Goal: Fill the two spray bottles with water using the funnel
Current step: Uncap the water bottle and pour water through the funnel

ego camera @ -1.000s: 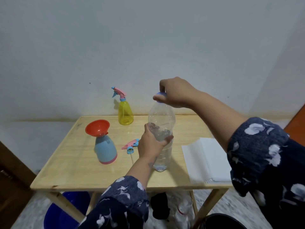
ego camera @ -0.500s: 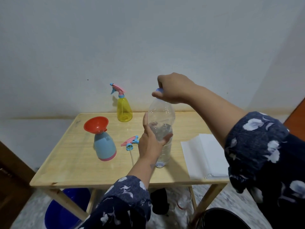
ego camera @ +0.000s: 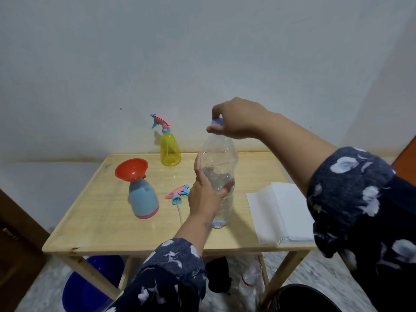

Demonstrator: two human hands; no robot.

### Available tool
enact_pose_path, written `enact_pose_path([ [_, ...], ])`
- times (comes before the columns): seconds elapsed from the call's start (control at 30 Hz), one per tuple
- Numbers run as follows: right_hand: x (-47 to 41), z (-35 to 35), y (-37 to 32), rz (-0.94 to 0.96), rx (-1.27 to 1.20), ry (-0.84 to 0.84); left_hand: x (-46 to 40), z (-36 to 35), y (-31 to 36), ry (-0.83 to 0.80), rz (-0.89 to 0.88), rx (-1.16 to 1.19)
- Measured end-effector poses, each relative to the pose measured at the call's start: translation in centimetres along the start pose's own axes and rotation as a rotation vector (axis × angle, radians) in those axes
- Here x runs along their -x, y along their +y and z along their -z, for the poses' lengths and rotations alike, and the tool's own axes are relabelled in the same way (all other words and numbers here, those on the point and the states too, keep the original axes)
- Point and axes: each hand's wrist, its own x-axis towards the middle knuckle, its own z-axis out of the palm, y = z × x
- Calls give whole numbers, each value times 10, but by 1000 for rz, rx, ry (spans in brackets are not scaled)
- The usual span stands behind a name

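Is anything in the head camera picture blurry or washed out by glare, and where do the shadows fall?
Head view: the yellow spray bottle throws a soft shadow leftward onto the wall; the right sleeve is smeared; no strong glare; the table edges look skewed by the wide lens.

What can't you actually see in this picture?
- Cap of the clear plastic water bottle: mostly wrapped by the right hand, so loosened or tight is unclear.
- Its water level: masked by the left hand.
- Inside of the light-blue spray bottle: opaque, red funnel covers its mouth.
- Blue tub: partly under the wooden table.
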Motion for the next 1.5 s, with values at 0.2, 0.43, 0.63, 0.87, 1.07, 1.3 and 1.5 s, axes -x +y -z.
enact_pose_path([
  [0.2, -2, 18, 18, 99, -218, -16, -1, 0, 1, 12, -21, 6],
  [0.43, 14, -99, 58, -311, -646, 17, 1, 0, -2, 37, -48, 18],
  [0.63, 50, -224, 59, -575, -712, -133, 3, -4, -2, 87, -51, -4],
  [0.87, 66, -296, 50, -443, -469, -227, 2, -9, -7, 118, -45, -21],
  [1.07, 71, -295, 51, -448, -594, -171, 3, -9, -7, 125, -37, -9],
  [1.3, 81, -203, 29, -356, -1448, 240, 12, -8, -5, 48, 21, 89],
  [1.5, 74, -182, -3, -251, -1245, 209, 21, -1, -24, -111, 67, 183],
])
